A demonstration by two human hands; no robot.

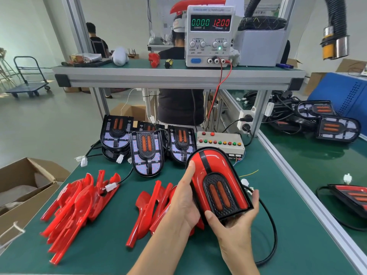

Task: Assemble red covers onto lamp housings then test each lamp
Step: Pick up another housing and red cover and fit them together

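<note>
- Lower left of the frame: loose red covers [73, 203] lie heaped on the green mat [103, 245], a white connector [109, 187] resting among them; a tug on its cable could drag the pile
- Centre left: bare lamp housings [148, 153] stand crowded together, easy to topple when reaching in
- Lower centre: left hand [183, 203] clasps the covered lamp [218, 185] along its left edge, thumb up the side; an unevenly seated cover could pop loose
- Lower right of centre: right hand [236, 221] cups the lamp's lower end from below, thumb on the rim; its black cable [273, 235] loops near the edge and may snag
- Centre right: test box [220, 142] sits just behind the lamp; careless plugging risks a false reading
</note>
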